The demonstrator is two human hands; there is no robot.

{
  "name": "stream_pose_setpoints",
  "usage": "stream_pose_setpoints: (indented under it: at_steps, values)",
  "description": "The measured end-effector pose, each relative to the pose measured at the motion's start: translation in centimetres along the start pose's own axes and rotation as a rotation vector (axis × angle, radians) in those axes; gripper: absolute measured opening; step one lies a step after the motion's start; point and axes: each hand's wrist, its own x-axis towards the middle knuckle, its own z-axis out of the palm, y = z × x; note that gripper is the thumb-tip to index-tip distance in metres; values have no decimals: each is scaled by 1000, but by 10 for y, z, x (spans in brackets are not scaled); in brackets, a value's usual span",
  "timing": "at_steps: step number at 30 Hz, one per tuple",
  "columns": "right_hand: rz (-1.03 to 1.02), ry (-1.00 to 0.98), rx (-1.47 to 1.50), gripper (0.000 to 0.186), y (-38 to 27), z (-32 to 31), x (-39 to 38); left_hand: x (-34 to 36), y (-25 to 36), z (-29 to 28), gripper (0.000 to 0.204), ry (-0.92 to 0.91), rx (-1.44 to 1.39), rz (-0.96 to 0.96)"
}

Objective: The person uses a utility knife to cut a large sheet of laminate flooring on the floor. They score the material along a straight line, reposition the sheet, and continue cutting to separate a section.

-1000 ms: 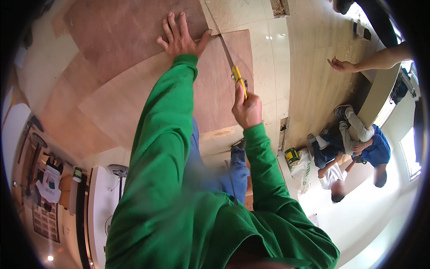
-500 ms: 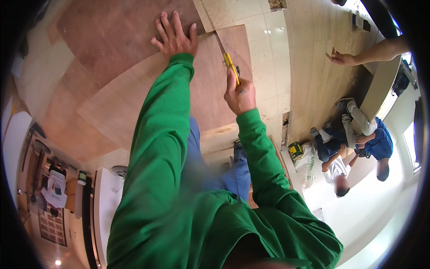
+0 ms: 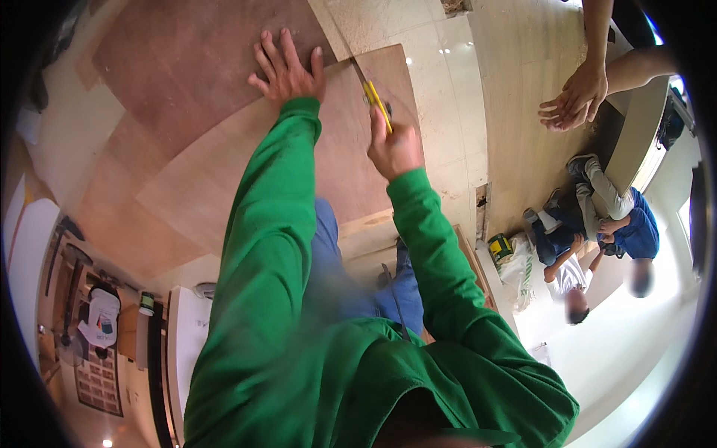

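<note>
Pressing flat on the sheet, your left hand (image 3: 287, 71) lies with fingers spread and palm down, grasping nothing, on the large thin reddish-brown plywood sheet (image 3: 224, 149) that rests on the pale glossy tiled floor (image 3: 448, 97). Your right hand (image 3: 394, 145) is clenched around the yellow-handled utility knife (image 3: 376, 103), whose tip meets the sheet's upper right part, just beside your left hand.

Judging by its thinness and spread, the sheet should be light but floppy and liable to skate on the polished tiles, so weight from a flat palm near the blade looks the better hold than gripping an edge. The knife is small, stiff and sharp; hold it by the yellow handle, well behind the blade.

You cannot make out the blade itself, which is too thin and partly lost against a pale straight strip (image 3: 336, 30) running up from it; whether that strip is a ruler or an offcut is unclear. Your green sleeves (image 3: 261, 246) hide the sheet's near edge. At the upper right, two other people's hands (image 3: 575, 101) meet near a light wooden panel (image 3: 635, 142); what they hold is not visible.
</note>
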Motion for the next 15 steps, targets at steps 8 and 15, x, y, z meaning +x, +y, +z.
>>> stream_pose_setpoints:
  at_steps: [8,15]
  values:
    - [52,-72,-33,44,26,-86,-127,1,2,-1,79,9,-23,1]
    - [2,-13,-51,45,-5,9,16,-2,-1,0,79,28,-5,17]
